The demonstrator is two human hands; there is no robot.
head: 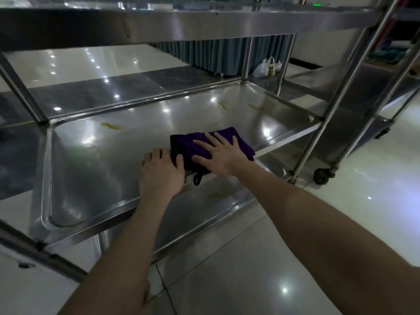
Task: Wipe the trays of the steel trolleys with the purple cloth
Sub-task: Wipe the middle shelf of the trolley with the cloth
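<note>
**Pressing the purple cloth on the middle tray**

We see the folded purple cloth (pixel 188 144) lying at the near edge of the trolley's middle tray (pixel 102 167), largely covered by the right hand (pixel 218 155), whose fingers are spread flat on top. The left hand (pixel 161 171) sits at the cloth's left edge, thumb on the fabric and fingers bent down; we cannot tell whether it pinches the cloth. A dark loop (pixel 197 179) hangs over the tray's rim.

The upper tray (pixel 181 26) cuts across the top of the view and hides what lies behind it. The lower tray (pixel 204 212) shows only partly, with a faint yellowish smear. Yellow smudges (pixel 111 126) mark the middle tray's shiny steel. A second trolley (pixel 363 87) stands to the right, cut off by the frame. Beyond are glossy floor tiles (pixel 227 280), a pleated blue skirt (pixel 216 51) and a plastic bag (pixel 266 67), its contents unclear.
</note>
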